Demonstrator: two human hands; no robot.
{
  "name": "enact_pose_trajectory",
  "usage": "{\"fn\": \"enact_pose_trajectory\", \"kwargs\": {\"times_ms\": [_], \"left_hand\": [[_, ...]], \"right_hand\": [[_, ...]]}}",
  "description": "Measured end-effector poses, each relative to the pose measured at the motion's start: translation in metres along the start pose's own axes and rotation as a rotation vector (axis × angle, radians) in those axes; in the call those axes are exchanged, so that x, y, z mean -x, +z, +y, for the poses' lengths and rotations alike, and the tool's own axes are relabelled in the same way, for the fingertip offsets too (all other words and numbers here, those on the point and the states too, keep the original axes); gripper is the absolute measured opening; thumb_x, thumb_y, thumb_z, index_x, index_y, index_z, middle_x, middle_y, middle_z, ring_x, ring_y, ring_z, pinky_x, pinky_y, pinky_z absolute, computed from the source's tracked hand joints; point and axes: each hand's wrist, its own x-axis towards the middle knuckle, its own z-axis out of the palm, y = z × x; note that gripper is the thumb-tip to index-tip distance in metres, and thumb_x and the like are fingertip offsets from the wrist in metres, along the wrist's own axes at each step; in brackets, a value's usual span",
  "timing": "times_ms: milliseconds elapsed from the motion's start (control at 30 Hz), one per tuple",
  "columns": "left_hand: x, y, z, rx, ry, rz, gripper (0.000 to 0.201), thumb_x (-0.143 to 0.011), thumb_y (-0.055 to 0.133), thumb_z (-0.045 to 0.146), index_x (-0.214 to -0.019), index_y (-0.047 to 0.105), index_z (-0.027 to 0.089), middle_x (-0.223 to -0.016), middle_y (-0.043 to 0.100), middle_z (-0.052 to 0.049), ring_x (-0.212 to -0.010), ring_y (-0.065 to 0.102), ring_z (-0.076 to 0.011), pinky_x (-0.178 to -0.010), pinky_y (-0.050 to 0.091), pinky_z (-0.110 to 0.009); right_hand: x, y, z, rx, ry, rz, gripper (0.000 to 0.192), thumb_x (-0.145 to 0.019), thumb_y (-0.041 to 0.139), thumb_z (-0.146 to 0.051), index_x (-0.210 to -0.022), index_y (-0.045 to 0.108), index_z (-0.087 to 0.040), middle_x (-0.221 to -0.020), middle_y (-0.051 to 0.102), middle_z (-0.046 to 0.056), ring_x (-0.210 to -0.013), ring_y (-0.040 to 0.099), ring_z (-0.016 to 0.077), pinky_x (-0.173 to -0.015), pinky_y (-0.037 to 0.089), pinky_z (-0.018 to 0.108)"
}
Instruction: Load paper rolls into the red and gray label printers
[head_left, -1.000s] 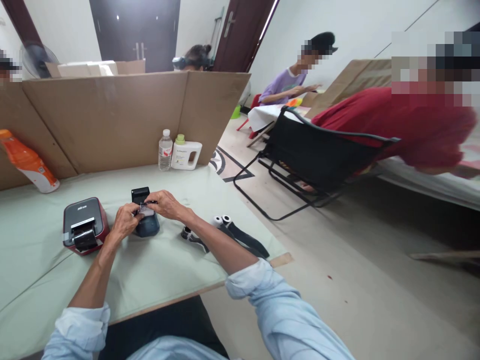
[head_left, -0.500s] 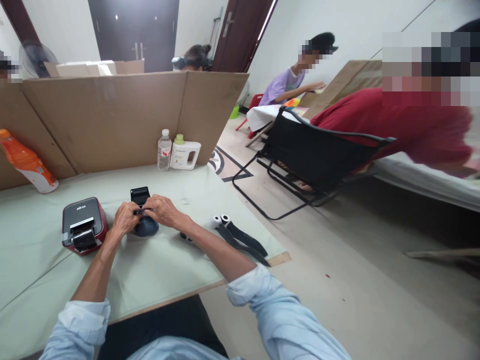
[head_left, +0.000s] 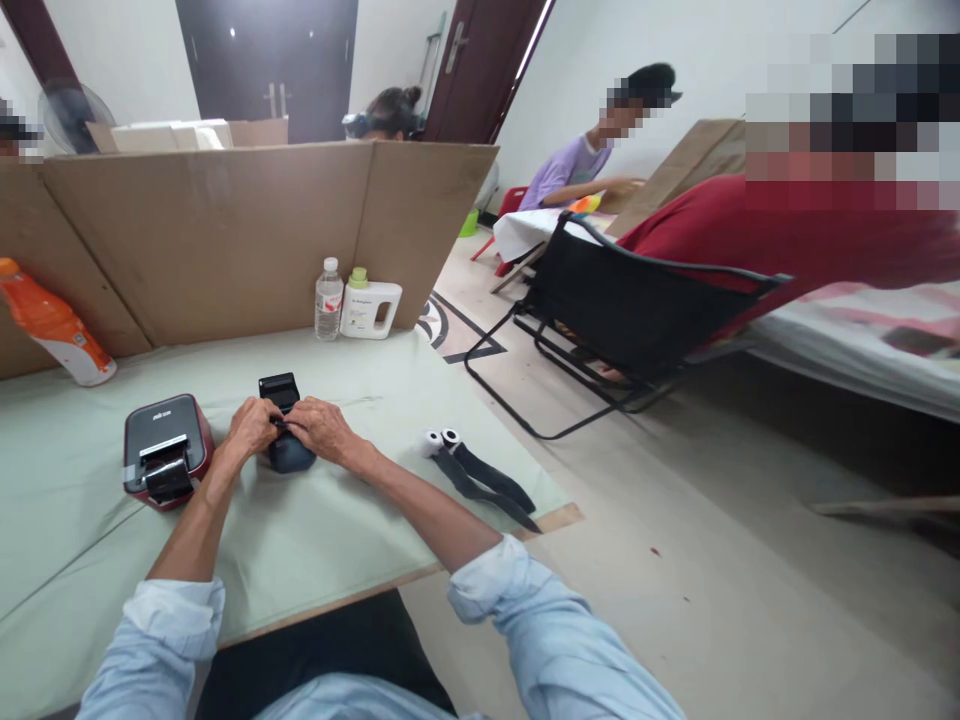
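Observation:
On the pale green tabletop stands a small dark device (head_left: 292, 456) with its black lid (head_left: 278, 387) raised, perhaps a portable label printer. My left hand (head_left: 253, 427) and my right hand (head_left: 324, 428) meet over its middle, fingers closed in a pinch. Between the fingertips is a small dark piece (head_left: 279, 421), too hidden to name. Left of my left hand sits a red and black label printer (head_left: 169, 450) with a glossy black strip at its front. To the right of my right hand lie two white-cored rolls (head_left: 450, 437) with long black strips trailing from them.
A cardboard screen (head_left: 217, 235) borders the table's back. Before it stand a clear water bottle (head_left: 328, 302) and a white jug (head_left: 369, 308); an orange bottle (head_left: 60, 322) leans at left. Rightward are a black folding chair (head_left: 630, 305) and people at other tables.
Both hands stay over the device, with the fingertips shifting slightly and drawing closer together. At right, the person in red has moved an arm.

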Motion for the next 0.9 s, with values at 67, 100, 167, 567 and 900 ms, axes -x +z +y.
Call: {"fn": "enact_pose_trajectory", "kwargs": {"times_ms": [67, 100, 167, 567, 900], "left_hand": [[-0.003, 0.003, -0.001, -0.023, -0.013, 0.030, 0.025, -0.072, 0.069, 0.012, -0.086, 0.083, 0.027, -0.088, 0.076, -0.007, -0.088, 0.062, -0.0247, -0.080, 0.048, -0.031], [-0.004, 0.004, -0.002, -0.039, -0.020, 0.049, 0.025, -0.072, 0.068, 0.012, -0.086, 0.082, 0.027, -0.087, 0.075, -0.007, -0.088, 0.061, -0.0245, -0.079, 0.047, -0.030], [-0.003, 0.006, -0.002, -0.066, -0.049, 0.075, 0.024, -0.072, 0.068, 0.013, -0.087, 0.081, 0.027, -0.087, 0.073, -0.007, -0.087, 0.060, -0.0243, -0.076, 0.046, -0.030], [0.009, 0.002, -0.003, -0.035, 0.039, -0.031, 0.041, -0.070, 0.054, 0.006, -0.095, 0.082, 0.023, -0.098, 0.076, -0.008, -0.095, 0.064, -0.0239, -0.090, 0.052, -0.032], [-0.002, -0.010, -0.003, 0.223, -0.112, 0.315, 0.072, -0.072, 0.052, 0.005, -0.142, 0.059, 0.015, -0.130, 0.066, -0.015, -0.113, 0.067, -0.0283, -0.103, 0.058, -0.048]], "right_hand": [[-0.003, 0.000, 0.001, 0.000, 0.025, -0.002, 0.018, -0.104, 0.060, -0.020, -0.104, 0.078, -0.021, -0.105, 0.075, 0.009, -0.098, 0.063, 0.0225, -0.084, 0.045, 0.032], [-0.004, 0.000, 0.001, 0.000, 0.033, -0.002, 0.018, -0.104, 0.060, -0.020, -0.105, 0.078, -0.021, -0.105, 0.076, 0.009, -0.098, 0.063, 0.0226, -0.084, 0.045, 0.032], [-0.005, 0.001, 0.002, -0.003, 0.041, -0.001, 0.018, -0.104, 0.060, -0.020, -0.106, 0.078, -0.020, -0.106, 0.076, 0.009, -0.099, 0.064, 0.0227, -0.085, 0.045, 0.032], [0.009, 0.016, 0.002, 0.050, -0.015, 0.055, 0.017, -0.103, 0.061, -0.017, -0.104, 0.078, -0.020, -0.104, 0.076, 0.009, -0.100, 0.064, 0.0210, -0.086, 0.047, 0.030], [0.029, 0.026, -0.010, 0.164, -0.082, 0.132, 0.014, -0.103, 0.063, -0.017, -0.100, 0.076, -0.020, -0.103, 0.071, 0.008, -0.097, 0.058, 0.0215, -0.082, 0.045, 0.031]]}}
